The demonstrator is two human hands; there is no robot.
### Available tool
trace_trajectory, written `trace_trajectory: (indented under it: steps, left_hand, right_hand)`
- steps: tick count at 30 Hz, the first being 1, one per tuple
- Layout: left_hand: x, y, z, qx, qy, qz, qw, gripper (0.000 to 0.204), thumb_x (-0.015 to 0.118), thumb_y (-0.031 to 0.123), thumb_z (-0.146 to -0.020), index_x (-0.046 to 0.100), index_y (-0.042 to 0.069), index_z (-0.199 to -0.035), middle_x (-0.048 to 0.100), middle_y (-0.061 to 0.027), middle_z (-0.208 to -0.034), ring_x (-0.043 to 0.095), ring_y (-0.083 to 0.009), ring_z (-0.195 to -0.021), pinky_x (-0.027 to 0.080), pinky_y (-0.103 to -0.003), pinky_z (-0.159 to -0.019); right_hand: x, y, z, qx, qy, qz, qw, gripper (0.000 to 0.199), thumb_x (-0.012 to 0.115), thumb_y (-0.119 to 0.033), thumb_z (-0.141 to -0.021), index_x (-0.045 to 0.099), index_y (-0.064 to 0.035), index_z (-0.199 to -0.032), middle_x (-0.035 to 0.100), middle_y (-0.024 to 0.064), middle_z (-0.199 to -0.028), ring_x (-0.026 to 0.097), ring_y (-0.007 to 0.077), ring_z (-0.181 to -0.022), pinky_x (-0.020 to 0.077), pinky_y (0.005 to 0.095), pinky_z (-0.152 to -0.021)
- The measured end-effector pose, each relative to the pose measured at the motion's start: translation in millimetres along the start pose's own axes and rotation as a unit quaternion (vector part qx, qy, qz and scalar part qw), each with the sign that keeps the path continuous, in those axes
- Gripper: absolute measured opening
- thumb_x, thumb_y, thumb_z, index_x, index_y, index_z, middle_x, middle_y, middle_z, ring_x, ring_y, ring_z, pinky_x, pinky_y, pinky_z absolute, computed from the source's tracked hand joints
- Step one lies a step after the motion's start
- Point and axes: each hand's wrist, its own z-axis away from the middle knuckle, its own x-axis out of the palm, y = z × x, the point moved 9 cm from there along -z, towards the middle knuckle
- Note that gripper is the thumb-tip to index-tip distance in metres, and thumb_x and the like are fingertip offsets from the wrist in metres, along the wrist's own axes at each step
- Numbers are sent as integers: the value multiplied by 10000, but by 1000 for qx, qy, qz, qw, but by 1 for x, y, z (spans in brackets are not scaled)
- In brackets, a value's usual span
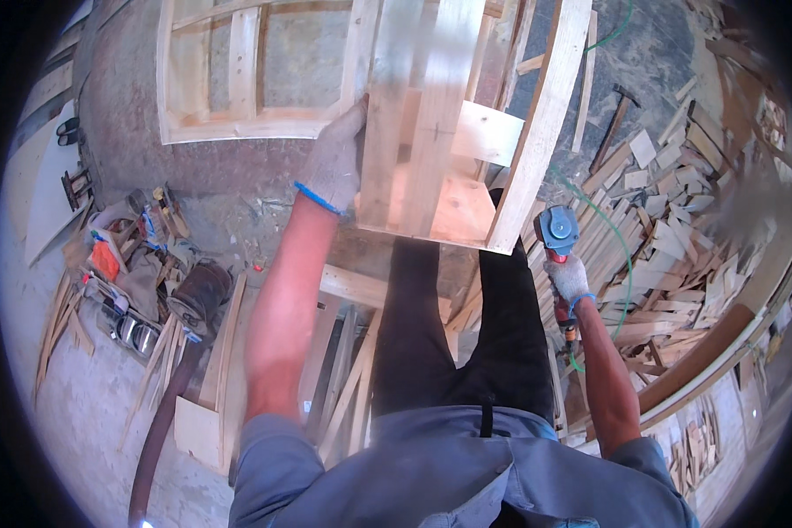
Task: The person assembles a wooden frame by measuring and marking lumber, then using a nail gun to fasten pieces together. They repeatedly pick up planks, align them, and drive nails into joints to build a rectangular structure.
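Note:
A pale wooden frame (436, 132) of slats stands in front of my legs. My left hand (333, 165), in a light glove with a blue cuff, grips its left edge; the fingertips are hidden behind the wood. In my right hand (569, 277), also gloved, is an air nail gun (558, 229) with a blue head and a red and black handle. A green hose (623, 231) runs near it. The nail gun is held to the right of the frame, apart from it.
Another wooden frame (246, 123) lies at the far left. A hammer (613, 128) rests on the floor beyond a large heap of wood offcuts (678, 238) at the right. A dark cylinder with a hose (201, 295) and loose tools sit at the left, beside scattered boards.

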Motion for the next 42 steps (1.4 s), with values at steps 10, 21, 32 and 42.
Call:
trace_trajectory:
  steps: [10,21,32,42]
  left_hand:
    - [-14,-9,-11,31,45,-2,999,420,452,291,-1097,613,8,-1362,701,-93,-1188,699,-185,-1021,600,-332,-858]
    - [-26,-27,-21,22,6,2,1000,418,481,316,-1087,618,18,-1347,706,-134,-1184,708,-224,-1033,617,-367,-869]
    - [-17,-12,-14,160,-49,-175,970,456,490,345,-1084,581,23,-1394,687,-141,-1227,696,-238,-1073,619,-385,-890]
    - [-25,16,-15,107,-20,-191,976,430,466,299,-1093,586,3,-1382,665,-78,-1291,627,-167,-1175,497,-323,-1017]
  right_hand:
    - [-5,25,-2,16,7,-8,1000,207,690,-224,-843,600,-44,-892,595,38,-647,583,168,-506,465,351,-463]
    - [0,22,-23,-50,16,67,996,326,695,-301,-814,657,-3,-938,695,132,-734,711,279,-699,533,420,-634]
    - [8,-11,-20,-56,0,28,998,274,693,-265,-823,643,-3,-885,636,82,-655,636,217,-565,505,396,-536]
    - [15,3,-15,0,-19,-40,999,220,688,-205,-830,576,-23,-879,569,40,-622,563,176,-466,461,356,-437]
